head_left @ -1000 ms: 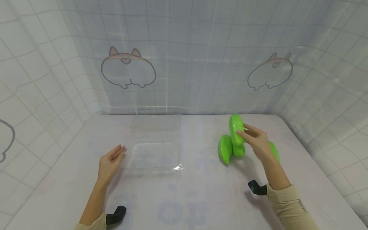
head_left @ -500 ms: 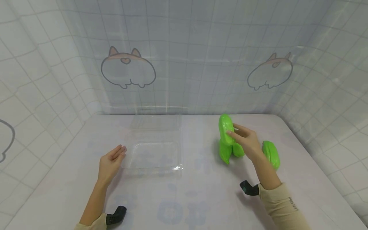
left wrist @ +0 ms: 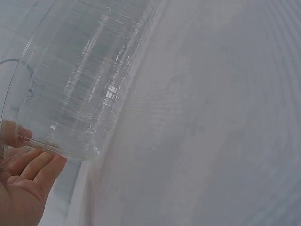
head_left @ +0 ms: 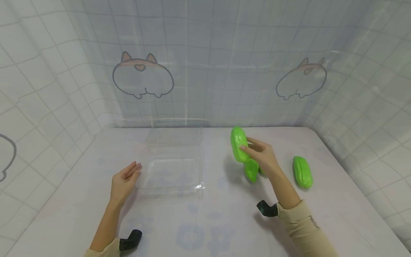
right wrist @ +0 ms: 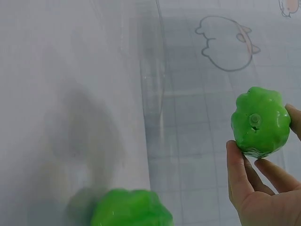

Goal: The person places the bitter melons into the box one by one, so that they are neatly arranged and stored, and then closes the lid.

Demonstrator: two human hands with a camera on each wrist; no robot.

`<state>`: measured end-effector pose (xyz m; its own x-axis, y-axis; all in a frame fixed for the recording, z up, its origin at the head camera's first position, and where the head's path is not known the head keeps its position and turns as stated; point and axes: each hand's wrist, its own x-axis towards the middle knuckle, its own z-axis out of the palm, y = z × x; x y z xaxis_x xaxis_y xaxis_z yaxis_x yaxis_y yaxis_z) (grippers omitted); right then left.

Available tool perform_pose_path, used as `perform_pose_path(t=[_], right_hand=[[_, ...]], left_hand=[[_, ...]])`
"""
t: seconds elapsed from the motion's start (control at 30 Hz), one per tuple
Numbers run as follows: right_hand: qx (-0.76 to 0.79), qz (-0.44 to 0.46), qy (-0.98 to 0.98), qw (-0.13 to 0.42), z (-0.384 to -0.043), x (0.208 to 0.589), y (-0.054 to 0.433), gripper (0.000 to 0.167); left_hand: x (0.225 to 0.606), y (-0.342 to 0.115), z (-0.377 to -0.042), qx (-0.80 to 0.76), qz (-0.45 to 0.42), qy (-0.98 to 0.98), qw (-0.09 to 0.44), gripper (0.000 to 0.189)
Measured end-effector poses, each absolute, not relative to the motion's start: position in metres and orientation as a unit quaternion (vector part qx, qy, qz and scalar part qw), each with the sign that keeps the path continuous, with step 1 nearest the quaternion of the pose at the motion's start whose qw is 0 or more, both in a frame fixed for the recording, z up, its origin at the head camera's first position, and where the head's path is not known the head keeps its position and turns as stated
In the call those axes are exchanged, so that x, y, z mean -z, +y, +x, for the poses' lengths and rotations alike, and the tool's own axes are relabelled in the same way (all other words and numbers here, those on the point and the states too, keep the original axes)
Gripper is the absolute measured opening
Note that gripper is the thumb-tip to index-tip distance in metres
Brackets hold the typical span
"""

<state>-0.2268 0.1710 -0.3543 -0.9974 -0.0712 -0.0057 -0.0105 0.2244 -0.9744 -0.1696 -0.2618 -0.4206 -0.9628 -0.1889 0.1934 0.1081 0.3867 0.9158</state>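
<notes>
My right hand holds a glossy, lobed green gourd above the table, thumb on one side and fingers on the other. Its knobbed end faces the camera in the right wrist view. Below it lies a second green gourd with a pointed tip. Another is mostly hidden behind my right hand. At left, my left hand is at the near-left edge of a clear plastic box. In the left wrist view, my thumb and fingers pinch the box's rim from opposite sides.
One more green gourd lies at the right of the white table. The box's clear lid stands raised at the back. Grid-patterned curtains enclose the table at the back and both sides.
My right hand has carried the gourd leftward, past the gourds lying on the table, and the one at the far right has come into full view. My left hand has stayed in place.
</notes>
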Motion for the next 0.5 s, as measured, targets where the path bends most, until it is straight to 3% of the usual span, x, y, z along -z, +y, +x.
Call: perform_pose_path(t=[0.5], right_hand=[[0.642, -0.047, 0.764, 0.035, -0.230, 0.354, 0.143, 0.059]], left_hand=[[0.420, -0.261, -0.169, 0.547, 0.025, -0.825, 0.136, 0.046]])
